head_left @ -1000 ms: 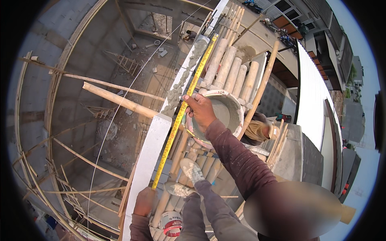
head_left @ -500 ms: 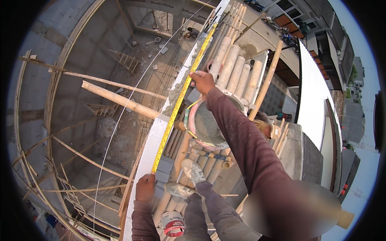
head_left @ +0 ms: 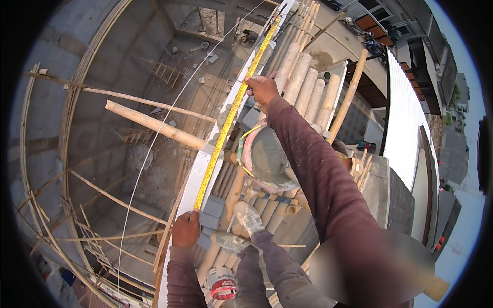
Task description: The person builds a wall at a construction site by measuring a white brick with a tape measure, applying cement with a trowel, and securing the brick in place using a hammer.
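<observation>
A yellow tape measure (head_left: pixel 222 138) lies stretched along the top of a narrow white wall (head_left: pixel 191 191), running from the near end toward the far end. My left hand (head_left: pixel 185 229) is closed on the tape's near end, over the wall top. Farther along, my right hand (head_left: pixel 264 91) pinches the tape's edge between thumb and fingers. Grey mortar (head_left: pixel 222 121) is spread on the wall beneath and beside the middle of the tape. Just right of the wall stands a round tub (head_left: pixel 267 155) of wet grey mortar, partly hidden by my right forearm.
My feet rest on a bamboo-pole platform (head_left: pixel 269 210). Grey blocks (head_left: pixel 212 209) lie beside the wall; a red-and-white bucket (head_left: pixel 221 281) stands near my legs. Left of the wall is a drop to a lower floor (head_left: pixel 169 123), with a bamboo pole (head_left: pixel 154 124) and white line crossing it. Another person (head_left: pixel 249 37) is far below.
My right hand has shifted a little farther along the tape. My left hand has also moved slightly toward the far end, still holding the tape.
</observation>
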